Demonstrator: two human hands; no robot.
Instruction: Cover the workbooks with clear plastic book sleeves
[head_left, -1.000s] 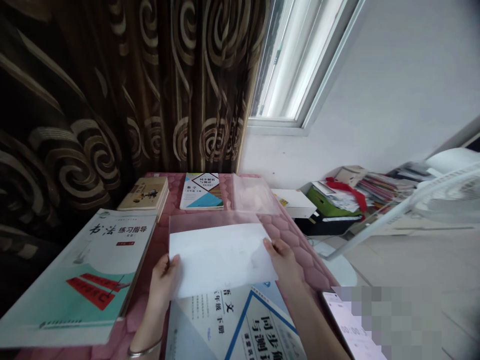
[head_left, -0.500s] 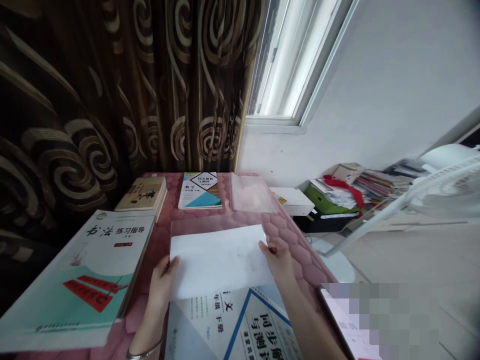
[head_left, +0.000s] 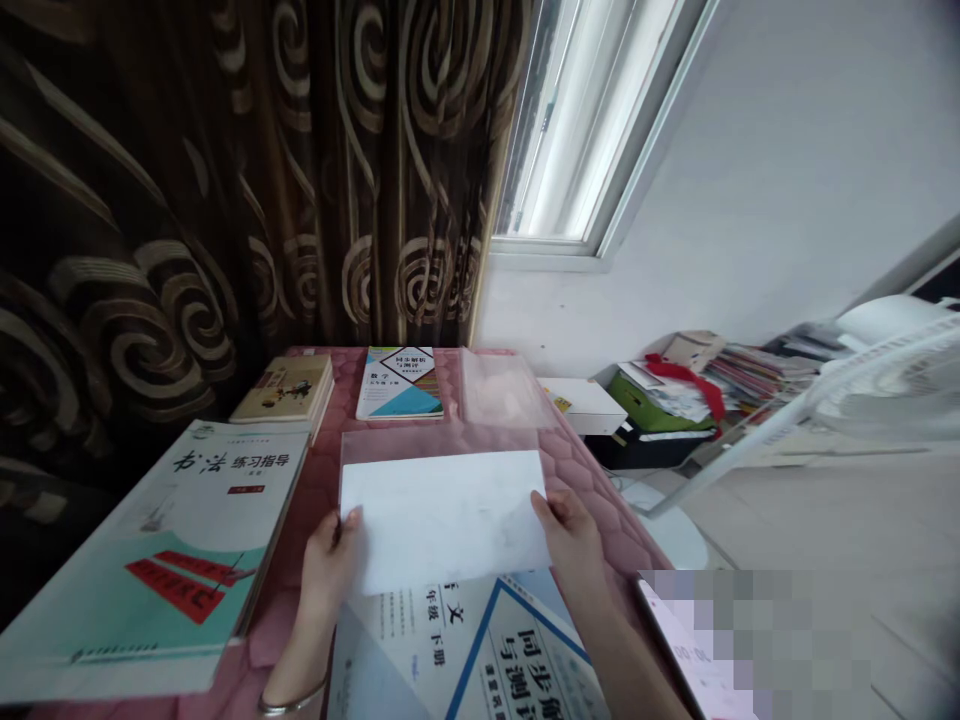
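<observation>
paper [head_left: 450, 520], white, with no print plain to see, straight between left hand [head_left: 326, 570] and right hand [head_left: 574, 535]. lies with long axis running side to side, from hand to hand, with neither hand clearly nearer. pinched at left short edge by thumb on top and curled fingers, at right short edge likewise; both hands closed to a narrow grip, with nothing else seen in hold except perhaps the clear plastic sheet [head_left: 442, 442], showing past the paper's far edge. cannot tell whether around, under or over the paper.

near edge of paper across the upper part of a blue-and-white book [head_left: 450, 650], covering some of the print; hard to judge whether touching or held just above. book itself cut off by the bottom of the view, screened on the right by the right forearm. fingertips below the paper hidden on both sides, so depth of hold uncertain.

to the left of left hand, on the pink quilted table [head_left: 574, 465], a green-and-white workbook [head_left: 90, 640]. phone [head_left: 686, 640] at lower right, partly lost behind a pixelated patch [head_left: 780, 630].
</observation>
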